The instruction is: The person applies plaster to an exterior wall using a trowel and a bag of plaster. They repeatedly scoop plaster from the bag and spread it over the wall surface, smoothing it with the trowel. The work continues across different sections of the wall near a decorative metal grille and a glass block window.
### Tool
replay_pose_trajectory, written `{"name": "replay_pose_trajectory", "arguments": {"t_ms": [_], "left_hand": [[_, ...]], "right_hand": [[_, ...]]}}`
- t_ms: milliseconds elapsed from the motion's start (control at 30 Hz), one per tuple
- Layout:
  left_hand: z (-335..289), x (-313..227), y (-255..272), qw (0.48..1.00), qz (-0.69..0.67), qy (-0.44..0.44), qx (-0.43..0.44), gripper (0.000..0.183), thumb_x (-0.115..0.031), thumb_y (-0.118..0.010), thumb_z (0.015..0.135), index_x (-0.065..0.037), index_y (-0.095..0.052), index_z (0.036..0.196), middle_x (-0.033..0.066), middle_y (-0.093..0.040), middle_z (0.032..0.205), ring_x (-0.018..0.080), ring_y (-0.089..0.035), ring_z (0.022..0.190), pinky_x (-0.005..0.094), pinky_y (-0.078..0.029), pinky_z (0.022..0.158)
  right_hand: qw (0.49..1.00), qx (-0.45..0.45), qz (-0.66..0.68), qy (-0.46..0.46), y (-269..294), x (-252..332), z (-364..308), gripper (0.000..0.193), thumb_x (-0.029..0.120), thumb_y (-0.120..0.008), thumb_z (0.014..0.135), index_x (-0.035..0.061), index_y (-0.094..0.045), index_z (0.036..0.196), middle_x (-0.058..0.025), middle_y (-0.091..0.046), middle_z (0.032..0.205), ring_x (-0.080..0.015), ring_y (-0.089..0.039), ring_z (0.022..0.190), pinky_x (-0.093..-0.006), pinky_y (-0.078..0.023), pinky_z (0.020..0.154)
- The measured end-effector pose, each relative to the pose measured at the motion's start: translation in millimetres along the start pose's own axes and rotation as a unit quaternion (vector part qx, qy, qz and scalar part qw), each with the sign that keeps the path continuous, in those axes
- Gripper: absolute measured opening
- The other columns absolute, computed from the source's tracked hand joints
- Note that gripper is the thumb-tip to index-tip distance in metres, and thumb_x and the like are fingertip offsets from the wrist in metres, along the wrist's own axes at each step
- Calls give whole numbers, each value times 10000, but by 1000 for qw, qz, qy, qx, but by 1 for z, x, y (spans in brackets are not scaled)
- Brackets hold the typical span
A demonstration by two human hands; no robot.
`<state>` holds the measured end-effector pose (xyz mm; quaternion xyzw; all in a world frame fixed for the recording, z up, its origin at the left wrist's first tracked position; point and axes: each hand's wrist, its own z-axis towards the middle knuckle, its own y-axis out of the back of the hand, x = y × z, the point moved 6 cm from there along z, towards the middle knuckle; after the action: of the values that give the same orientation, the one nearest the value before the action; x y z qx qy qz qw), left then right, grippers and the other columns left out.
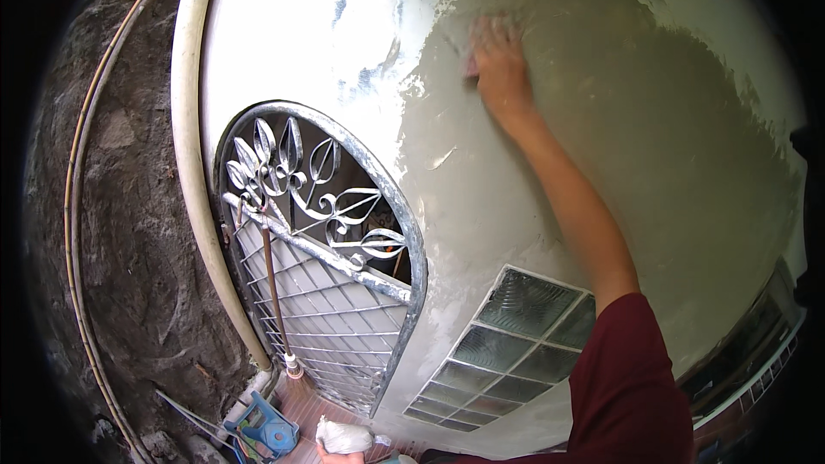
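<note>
High on the wall, my right hand (pixel 501 56) presses against grey skim coat (pixel 601 120), its fingers smeared by motion. A small flat pinkish piece (pixel 471 69) shows at the hand's left edge, under the palm; its kind is hard to make out. The coat is darker grey around the hand, with ragged edges over a pale, brighter wall (pixel 292 34). At the bottom, part of my left hand (pixel 340 457) holds a white lumpy bundle (pixel 345 436), perhaps a bag. Most of that hand lies below the picture's edge.
An arched metal gate (pixel 417 249) with leaf scrollwork stands at left, a long-handled stick (pixel 273 283) leaning on it. Glass blocks (pixel 490 348) sit low in the wall. Further left are a pale pipe (pixel 187 103), a rough dark wall (pixel 129 206) and a blue plastic container (pixel 271 432).
</note>
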<state>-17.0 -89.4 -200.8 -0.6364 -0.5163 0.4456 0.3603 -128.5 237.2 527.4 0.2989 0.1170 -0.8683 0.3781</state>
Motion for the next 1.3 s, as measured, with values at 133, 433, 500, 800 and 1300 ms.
{"name": "replay_pose_trajectory", "arguments": {"t_ms": [133,433,500,800,1300], "left_hand": [[9,8,3,993,-44,92,-54,407,-384,-513,877,-91,-663,1117,68,-682,1120,280,-637,1017,469,-481,937],[-2,-14,-12,999,18,32,20,446,-395,-477,886,-87,-649,1159,80,-673,1143,290,-625,1061,503,-463,968],[1,-17,-8,999,1,42,7,453,-394,-476,887,-85,-645,1170,85,-671,1149,294,-623,1069,506,-458,978],[12,-2,18,988,-51,118,-83,452,-391,-473,884,-89,-647,1171,82,-672,1152,299,-622,1072,505,-453,983],[21,1,9,984,-8,153,-89,434,-375,-491,855,-86,-657,1133,76,-671,1150,290,-619,1068,481,-449,993]], "right_hand": [[980,74,157,99,20,96,-132,438,56,-609,775,13,-636,1210,-148,-546,1377,-303,-450,1341,-455,-306,1160],[948,51,236,205,85,39,-103,495,61,-685,751,66,-613,1241,-99,-579,1347,-293,-537,1263,-451,-407,1097],[980,-39,123,149,78,-15,-17,446,47,-636,811,74,-604,1255,-107,-565,1357,-302,-509,1281,-446,-384,1109],[991,10,-121,-55,9,-15,24,457,18,-552,840,6,-561,1296,-130,-466,1450,-357,-402,1344,-442,-280,1161],[885,251,244,307,116,117,-301,454,211,-570,834,40,-607,1253,-102,-512,1415,-263,-455,1330,-437,-313,1154]]}}
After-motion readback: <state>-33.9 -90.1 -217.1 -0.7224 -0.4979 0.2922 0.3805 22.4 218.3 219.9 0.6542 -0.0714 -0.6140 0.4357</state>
